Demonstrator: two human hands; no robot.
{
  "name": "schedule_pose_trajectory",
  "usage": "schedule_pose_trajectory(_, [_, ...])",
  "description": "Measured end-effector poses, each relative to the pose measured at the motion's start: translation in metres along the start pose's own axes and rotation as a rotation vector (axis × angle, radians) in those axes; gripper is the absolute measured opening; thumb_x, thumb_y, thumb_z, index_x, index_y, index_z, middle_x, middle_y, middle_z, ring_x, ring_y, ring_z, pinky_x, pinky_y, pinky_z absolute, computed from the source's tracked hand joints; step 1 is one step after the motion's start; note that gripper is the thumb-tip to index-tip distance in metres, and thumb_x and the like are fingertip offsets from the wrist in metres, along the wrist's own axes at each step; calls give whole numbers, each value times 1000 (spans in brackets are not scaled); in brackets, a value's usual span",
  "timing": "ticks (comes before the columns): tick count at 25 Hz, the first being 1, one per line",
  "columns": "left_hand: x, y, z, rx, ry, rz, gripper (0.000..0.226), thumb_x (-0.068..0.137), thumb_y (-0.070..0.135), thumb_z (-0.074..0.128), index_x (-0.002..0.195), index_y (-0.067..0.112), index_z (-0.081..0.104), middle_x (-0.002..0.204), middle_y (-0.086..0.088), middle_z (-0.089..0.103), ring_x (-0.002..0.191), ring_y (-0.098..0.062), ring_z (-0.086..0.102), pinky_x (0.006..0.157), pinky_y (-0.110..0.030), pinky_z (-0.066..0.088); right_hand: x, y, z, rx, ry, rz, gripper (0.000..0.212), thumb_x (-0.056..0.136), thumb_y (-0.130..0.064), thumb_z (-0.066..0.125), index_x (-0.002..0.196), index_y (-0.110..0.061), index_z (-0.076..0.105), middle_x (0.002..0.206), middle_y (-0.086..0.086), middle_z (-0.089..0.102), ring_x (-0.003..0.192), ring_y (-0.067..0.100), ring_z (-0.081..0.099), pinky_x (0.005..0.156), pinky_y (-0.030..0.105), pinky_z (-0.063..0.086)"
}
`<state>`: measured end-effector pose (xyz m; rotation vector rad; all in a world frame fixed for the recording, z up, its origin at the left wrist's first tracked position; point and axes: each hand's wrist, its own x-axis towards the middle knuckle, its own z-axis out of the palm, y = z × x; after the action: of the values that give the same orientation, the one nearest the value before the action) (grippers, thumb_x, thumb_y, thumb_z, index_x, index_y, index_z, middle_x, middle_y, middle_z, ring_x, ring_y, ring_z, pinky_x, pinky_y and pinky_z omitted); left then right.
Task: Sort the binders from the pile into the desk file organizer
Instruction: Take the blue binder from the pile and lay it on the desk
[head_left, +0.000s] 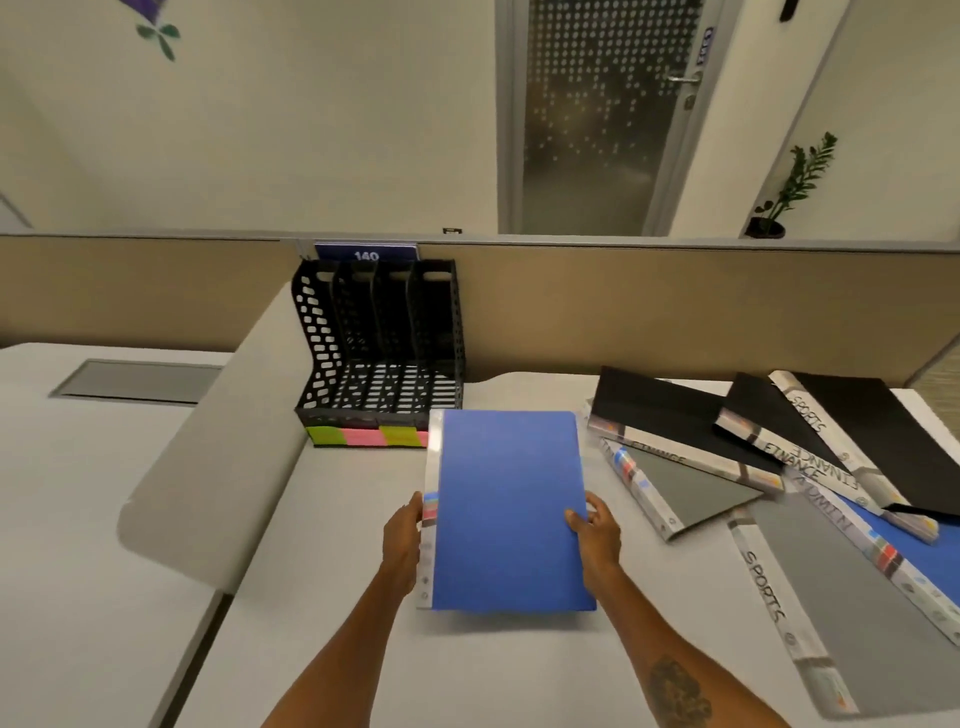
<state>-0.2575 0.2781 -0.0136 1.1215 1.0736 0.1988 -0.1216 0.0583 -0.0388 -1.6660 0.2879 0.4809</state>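
I hold the blue binder (506, 509) above the table (322, 545), just before the black file organizer (379, 353). My left hand (402, 540) clasps its spine edge; my right hand (597, 535) pinches the opposite edge, fingers (574, 519) curled over the cover. The binder pile (779, 467) lies to my right.

Both hands, left (402, 540) and right (597, 540), grip a flat blue plastic binder (506, 509). The black perforated 4-slot organizer (379, 353) stands just beyond it.

A tan partition (675, 301) ran behind the white desk (363, 597) — a blue "140" sign (365, 253) clipped on top. Beyond stood a frosted glass door (597, 119) and a potted plant (795, 192).
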Motion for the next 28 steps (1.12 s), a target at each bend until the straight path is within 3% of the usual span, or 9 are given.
schedule_pose_trajectory(4, [18,-18,-45,261,276,93,31,99,32,48,105,4,61,108,-15,67,88,-25,58,80,-37,48,-19,36,51,-93,-54,48,40,85,-12,69,123,-18,58,112,10,67,97,28,66,87,44,55])
schedule_pose_trajectory(8, [40,-17,-92,457,375,82,32,98,28,46,122,11,60,119,-16,65,106,-35,57,96,-43,44,-29,48,101,-258,-86,107,35,84,-7,66,118,-16,61,99,5,67,89,25,65,80,38,55])
schedule_pose_trajectory(10, [46,-13,-112,447,378,83,40,96,30,54,132,14,53,125,-14,61,114,-36,56,99,-43,42,-32,49,127,-359,-112,109,36,81,-5,65,115,-17,64,101,5,69,87,25,66,77,37,56])
schedule_pose_trajectory(13, [61,-13,-141,476,330,92,55,89,34,66,134,11,47,122,-14,61,110,-35,59,96,-44,46,-33,53,163,-407,-155,142,40,76,3,63,113,-14,66,104,8,69,82,23,66,68,34,56])
schedule_pose_trajectory(17, [90,-15,-172,666,343,44,78,77,45,74,136,8,40,129,-16,57,115,-39,56,96,-55,46,-40,59,196,-424,-235,199,18,75,2,64,92,-3,62,103,15,69,79,24,64,65,32,52])
schedule_pose_trajectory(21, [88,-9,-176,942,326,114,94,87,44,65,154,11,8,161,-9,13,146,-35,17,115,-57,20,-51,69,215,-367,-253,204,26,77,-12,62,103,-11,60,106,8,67,90,20,62,79,33,52])
schedule_pose_trajectory(23, [91,-12,-175,1078,302,146,89,91,50,54,154,17,1,163,-5,-4,149,-35,0,116,-58,9,-54,70,225,-379,-271,167,16,75,-15,59,90,-19,57,100,13,65,81,16,57,72,31,46])
schedule_pose_trajectory(26, [93,-17,-177,1232,290,121,85,92,59,45,154,19,4,163,-4,-6,148,-37,-4,116,-59,8,-60,71,237,-460,-307,96,6,78,-13,57,81,-15,52,108,23,62,74,18,55,67,31,42])
schedule_pose_trajectory(28, [94,-21,-183,1261,279,125,88,90,61,47,154,18,3,163,-5,-7,148,-37,-5,116,-58,7,-64,70,239,-530,-307,60,12,83,-10,57,93,-4,61,108,20,65,88,28,63,76,35,50])
